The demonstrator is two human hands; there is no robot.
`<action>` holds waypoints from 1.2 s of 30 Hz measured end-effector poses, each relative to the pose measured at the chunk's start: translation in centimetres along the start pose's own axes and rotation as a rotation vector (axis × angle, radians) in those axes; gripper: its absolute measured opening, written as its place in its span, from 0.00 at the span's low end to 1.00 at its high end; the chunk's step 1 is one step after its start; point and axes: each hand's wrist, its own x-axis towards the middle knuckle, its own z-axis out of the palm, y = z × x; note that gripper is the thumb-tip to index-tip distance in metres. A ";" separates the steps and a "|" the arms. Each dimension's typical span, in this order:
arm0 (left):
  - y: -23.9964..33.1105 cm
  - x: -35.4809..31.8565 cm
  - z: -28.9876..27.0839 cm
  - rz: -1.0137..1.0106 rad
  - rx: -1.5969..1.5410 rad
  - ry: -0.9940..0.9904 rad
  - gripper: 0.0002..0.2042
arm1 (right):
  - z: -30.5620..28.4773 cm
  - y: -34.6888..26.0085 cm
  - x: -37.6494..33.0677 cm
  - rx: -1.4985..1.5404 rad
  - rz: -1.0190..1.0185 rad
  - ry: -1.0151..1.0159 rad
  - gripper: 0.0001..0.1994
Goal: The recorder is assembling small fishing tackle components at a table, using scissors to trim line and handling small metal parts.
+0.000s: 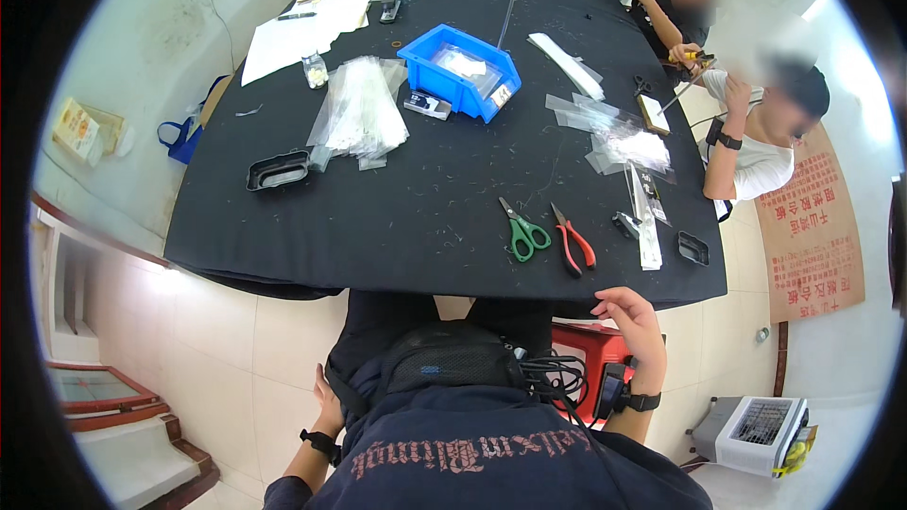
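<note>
My right hand (635, 323) hovers at the table's near edge, its fingers loosely bent and apart, with nothing visible in them. Closest to it lie red-handled pliers (573, 244), jaws pointing away from me. Just left of these are green-handled scissors (522, 231), blades slightly parted. Down beside my left hip, my left hand (328, 403) rests against the side of my dark clothing, away from the table; its visible fingers are stretched out and partly hidden. A clear strip with white slips (647, 231) lies beyond my right hand, next to a small black clip-like piece (624, 224).
On the black-covered table (406, 236) stand a blue bin (453, 99) with clear bags, a pile of clear bags (364, 113), a black tray (277, 171), a small jar (315, 71) and papers (302, 33). Two people sit along the right side, one holding a yellow-handled tool (694, 59).
</note>
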 end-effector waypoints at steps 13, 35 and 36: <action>0.1 0.5 -0.6 -0.250 -0.616 -0.024 0.24 | 0.0 0.2 -0.3 0.027 -0.012 0.000 0.13; 3.2 -2.5 -3.5 -0.494 -1.125 -0.081 0.27 | 0.4 1.7 -0.4 0.050 0.030 0.003 0.11; 3.3 -2.6 -3.3 -0.492 -1.259 -0.092 0.29 | 0.4 1.8 -0.3 0.063 0.036 0.006 0.11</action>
